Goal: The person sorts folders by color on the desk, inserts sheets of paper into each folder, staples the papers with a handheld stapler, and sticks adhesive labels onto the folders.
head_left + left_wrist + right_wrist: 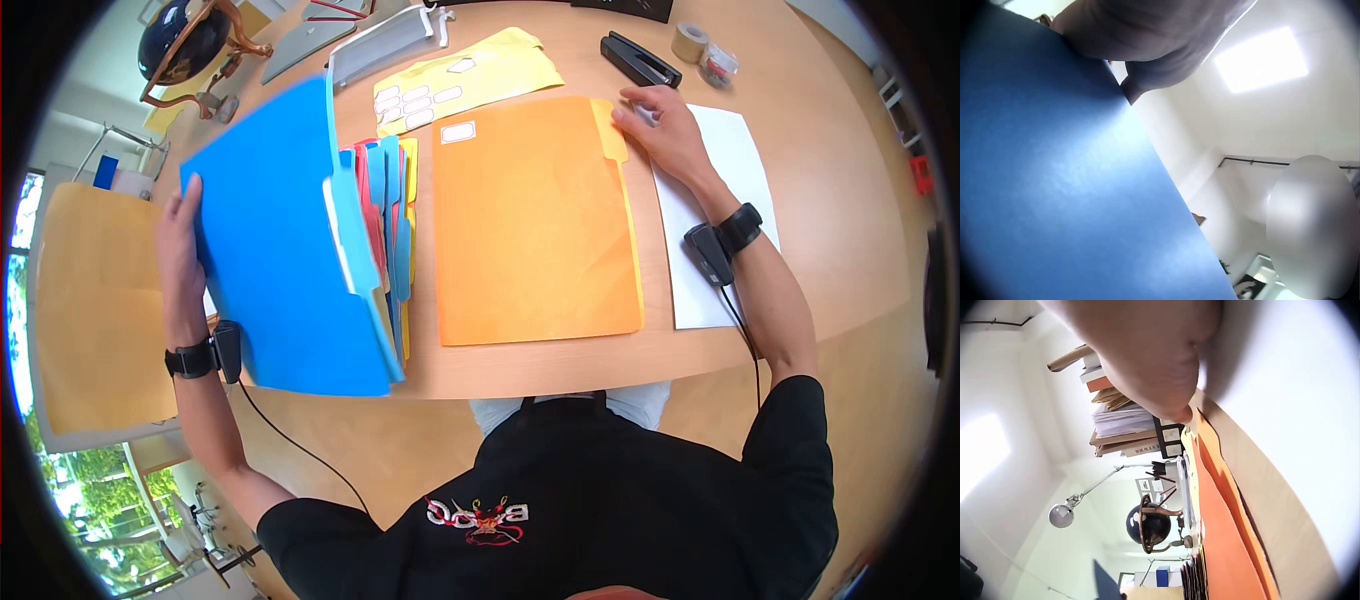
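My left hand [180, 245] grips the outer edge of a large blue folder [270, 240], which is tilted up at the left of the table. In the left wrist view its blue cover [1066, 181] fills the lower left, the hand over its edge. Beside it stand several red, blue and yellow tabbed folders [402, 230], partly hidden by it. An orange folder [535, 230] with a small white label lies flat in the middle. My right hand [670, 135] reaches its upper right corner, the fingertips touching the tab, the fingers only slightly bent.
A white sheet [715, 290] lies under my right forearm. Behind the orange folder are a yellow sheet with white labels [480, 75], a black stapler [640, 60] and tape rolls [690, 43]. A grey tray [385, 48] and a dark globe [180, 42] stand at the back left.
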A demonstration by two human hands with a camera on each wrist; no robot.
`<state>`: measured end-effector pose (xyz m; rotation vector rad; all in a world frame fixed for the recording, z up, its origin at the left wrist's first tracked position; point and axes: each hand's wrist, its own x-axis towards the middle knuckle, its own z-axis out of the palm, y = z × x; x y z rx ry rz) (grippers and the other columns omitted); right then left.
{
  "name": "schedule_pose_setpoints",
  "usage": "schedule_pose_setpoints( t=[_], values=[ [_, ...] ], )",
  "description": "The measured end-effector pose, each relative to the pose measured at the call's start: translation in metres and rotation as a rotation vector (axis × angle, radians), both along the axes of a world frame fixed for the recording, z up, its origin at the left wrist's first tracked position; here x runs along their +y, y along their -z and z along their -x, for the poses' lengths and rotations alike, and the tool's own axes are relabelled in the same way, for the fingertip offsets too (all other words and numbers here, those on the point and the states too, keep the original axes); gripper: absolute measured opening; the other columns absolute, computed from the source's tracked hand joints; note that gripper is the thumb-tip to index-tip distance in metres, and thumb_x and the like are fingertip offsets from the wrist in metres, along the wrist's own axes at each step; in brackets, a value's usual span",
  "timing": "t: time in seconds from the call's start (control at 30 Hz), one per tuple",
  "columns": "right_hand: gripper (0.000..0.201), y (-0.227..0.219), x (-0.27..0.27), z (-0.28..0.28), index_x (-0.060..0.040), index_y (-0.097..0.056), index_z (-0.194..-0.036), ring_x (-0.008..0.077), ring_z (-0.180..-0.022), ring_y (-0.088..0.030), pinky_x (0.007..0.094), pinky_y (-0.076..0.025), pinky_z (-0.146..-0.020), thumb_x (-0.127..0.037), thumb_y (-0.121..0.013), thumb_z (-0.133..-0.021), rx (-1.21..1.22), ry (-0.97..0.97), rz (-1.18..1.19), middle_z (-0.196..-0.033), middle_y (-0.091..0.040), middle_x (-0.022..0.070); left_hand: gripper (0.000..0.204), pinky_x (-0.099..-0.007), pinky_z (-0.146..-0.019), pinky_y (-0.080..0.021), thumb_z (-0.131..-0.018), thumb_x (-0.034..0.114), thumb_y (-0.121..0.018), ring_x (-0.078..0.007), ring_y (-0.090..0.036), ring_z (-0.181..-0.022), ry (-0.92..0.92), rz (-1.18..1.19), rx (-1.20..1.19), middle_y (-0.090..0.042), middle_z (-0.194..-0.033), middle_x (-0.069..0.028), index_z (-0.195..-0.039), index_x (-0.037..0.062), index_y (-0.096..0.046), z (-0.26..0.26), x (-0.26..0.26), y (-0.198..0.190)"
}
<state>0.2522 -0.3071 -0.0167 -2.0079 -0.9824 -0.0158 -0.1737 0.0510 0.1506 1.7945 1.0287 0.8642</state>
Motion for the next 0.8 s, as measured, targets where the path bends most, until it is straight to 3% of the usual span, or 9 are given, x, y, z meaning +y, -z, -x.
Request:
schedule_pose_setpoints(
  t=[0.1,0.2,0.27,0.4,0.47,0.53,0.6,0.73,0.8],
  values=[
    [0.043,-0.003,-0.001,0.003,-0.003,-0.069,-0.115,0.0265,-0.111,-0.056,0.0362,-0.045,-0.098,-0.035,-0.071,-0.087,-0.076,-0.073,0.091,-0.118,-0.061,0.0114,0.057,-0.0295,-0.087,-0.05,-0.092,0.045,-0.069,-0.0162,-0.063,-0.097,-0.052,0.024,0.193,-0.068,-0.109,-0.0111,-0.124,-0.002,-0.062,0.041,0.044,0.037],
    [0.042,-0.005,0.0,0.004,-0.0042,-0.069,-0.115,0.0277,-0.116,-0.051,0.0368,-0.042,-0.1,-0.036,-0.07,-0.088,-0.113,-0.127,0.153,-0.12,-0.059,0.0095,0.064,-0.0285,-0.078,-0.05,-0.088,0.049,-0.072,-0.0155,-0.064,-0.088,-0.143,-0.082,0.599,-0.069,-0.1,-0.0107,-0.124,-0.0039,-0.061,0.068,0.083,0.086],
    [0.041,-0.004,-0.001,0.003,-0.005,-0.07,-0.115,0.0283,-0.113,-0.052,0.0374,-0.043,-0.099,-0.035,-0.07,-0.087,-0.167,-0.128,0.163,-0.12,-0.059,0.0088,0.068,-0.0296,-0.079,-0.051,-0.088,0.049,-0.072,-0.0161,-0.064,-0.087,-0.032,-0.122,0.608,-0.069,-0.098,-0.0117,-0.125,-0.006,-0.059,0.084,0.119,0.128],
    [0.041,-0.002,-0.002,0.002,-0.006,-0.07,-0.115,0.028,-0.113,-0.052,0.0375,-0.043,-0.099,-0.035,-0.071,-0.087,-0.159,-0.146,0.14,-0.12,-0.06,0.008,0.072,-0.0369,-0.087,-0.052,-0.087,0.045,-0.073,-0.0284,-0.067,-0.1,-0.072,-0.3,0.735,-0.066,-0.113,-0.0227,-0.131,-0.0078,-0.053,0.049,0.098,0.127],
    [0.04,-0.003,-0.001,0.003,-0.0065,-0.07,-0.115,0.0276,-0.112,-0.052,0.0373,-0.044,-0.098,-0.035,-0.071,-0.087,-0.13,-0.142,0.129,-0.12,-0.06,0.0074,0.065,-0.0381,-0.094,-0.05,-0.088,0.041,-0.072,-0.0322,-0.063,-0.113,0.091,-0.914,0.827,-0.063,-0.124,-0.0234,-0.132,-0.0036,-0.055,0.026,0.092,0.115],
    [0.039,-0.003,0.0,0.003,-0.0075,-0.071,-0.115,0.0273,-0.113,-0.053,0.0372,-0.044,-0.098,-0.035,-0.07,-0.087,-0.162,-0.147,0.142,-0.12,-0.06,0.0074,0.054,-0.0388,-0.1,-0.046,-0.09,0.034,-0.069,-0.0318,-0.059,-0.12,0.283,-0.693,0.607,-0.063,-0.127,-0.0189,-0.132,0.0017,-0.058,-0.033,0.022,0.076],
    [0.038,-0.001,0.0,0.001,-0.0085,-0.071,-0.115,0.0271,-0.113,-0.053,0.0371,-0.044,-0.097,-0.035,-0.07,-0.087,-0.199,-0.154,0.157,-0.12,-0.06,0.0074,0.045,-0.0373,-0.1,-0.045,-0.092,0.029,-0.068,-0.0273,-0.06,-0.116,0.503,-0.483,0.569,-0.065,-0.124,-0.014,-0.128,0.0026,-0.062,-0.083,-0.023,0.062],
    [0.03,0.002,0.001,0.0,-0.0134,-0.075,-0.113,0.0266,-0.113,-0.053,0.0374,-0.044,-0.097,-0.031,-0.069,-0.089,-0.188,-0.209,0.127,-0.121,-0.06,0.007,0.047,-0.037,-0.1,-0.045,-0.093,0.029,-0.067,-0.0283,-0.057,-0.118,1.003,-0.62,0.649,-0.061,-0.127,-0.0145,-0.13,0.0016,-0.057,-0.16,-0.073,0.073],
    [0.028,0.002,-0.001,-0.001,-0.0153,-0.076,-0.112,0.0265,-0.113,-0.053,0.0375,-0.044,-0.098,-0.029,-0.069,-0.089,-0.187,-0.225,0.118,-0.122,-0.06,0.0069,0.06,-0.0375,-0.098,-0.046,-0.088,0.033,-0.072,-0.0297,-0.055,-0.117,1.104,-0.671,0.61,-0.057,-0.129,-0.0151,-0.136,0.0026,-0.052,-0.194,-0.075,0.095]
  ],
)
